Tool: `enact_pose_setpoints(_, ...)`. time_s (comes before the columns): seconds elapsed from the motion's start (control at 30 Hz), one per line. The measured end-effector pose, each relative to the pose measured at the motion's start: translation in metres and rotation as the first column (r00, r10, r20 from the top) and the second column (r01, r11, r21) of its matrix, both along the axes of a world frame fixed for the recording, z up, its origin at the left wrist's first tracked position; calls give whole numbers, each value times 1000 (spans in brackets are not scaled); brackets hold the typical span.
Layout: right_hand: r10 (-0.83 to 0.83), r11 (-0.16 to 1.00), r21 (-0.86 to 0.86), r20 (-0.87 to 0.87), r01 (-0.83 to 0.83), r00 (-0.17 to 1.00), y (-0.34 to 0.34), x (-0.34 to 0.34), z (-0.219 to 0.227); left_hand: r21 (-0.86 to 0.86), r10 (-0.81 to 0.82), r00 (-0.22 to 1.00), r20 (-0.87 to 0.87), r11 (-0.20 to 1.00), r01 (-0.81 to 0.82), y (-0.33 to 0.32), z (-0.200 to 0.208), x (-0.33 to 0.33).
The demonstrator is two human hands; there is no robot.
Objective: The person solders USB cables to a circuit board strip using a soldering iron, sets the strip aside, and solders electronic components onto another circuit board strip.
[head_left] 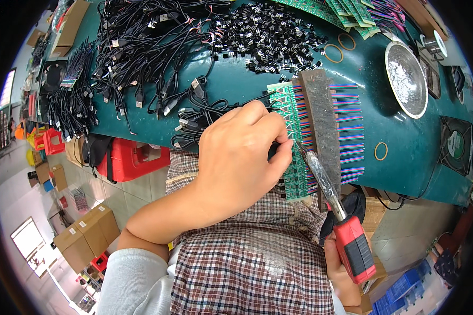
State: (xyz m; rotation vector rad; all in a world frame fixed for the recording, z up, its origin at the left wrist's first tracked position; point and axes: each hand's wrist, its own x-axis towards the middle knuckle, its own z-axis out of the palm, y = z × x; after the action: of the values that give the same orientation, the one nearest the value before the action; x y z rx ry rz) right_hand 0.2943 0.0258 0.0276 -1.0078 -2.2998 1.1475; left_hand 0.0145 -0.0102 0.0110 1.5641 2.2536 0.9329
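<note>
My left hand (242,152) is closed in a pinch over the left edge of a green circuit board panel (298,184). A bit of black cable (272,150) shows between its thumb and fingers; the rest of it is hidden by the hand. My right hand (341,270) grips a soldering iron (356,249) with a red and black handle. The iron's tip points up and left, at the board close to my left fingertips. Across the board's ribbon wires (350,126) lies a long dark bar (320,115). Several small solder joints line the board's left edge.
Black USB cables (142,47) pile up at the far left, beside a heap of small black connectors (270,37). At the right stand a metal bowl (406,79), a solder spool (433,46) and a fan (455,145). Rubber bands (381,151) lie on the green table (373,68).
</note>
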Motion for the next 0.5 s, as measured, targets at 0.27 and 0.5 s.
enact_pose_setpoints(0.27,-38,998,-46,-23,37,999,-2,-2,0,-4,0,1000,-13,1000,0,0,0,1)
enact_pose_setpoints(0.5,-98,986,-125,71,106,993,-15,22,-7,-1,5,1000,-17,1000,-5,0,-1,1)
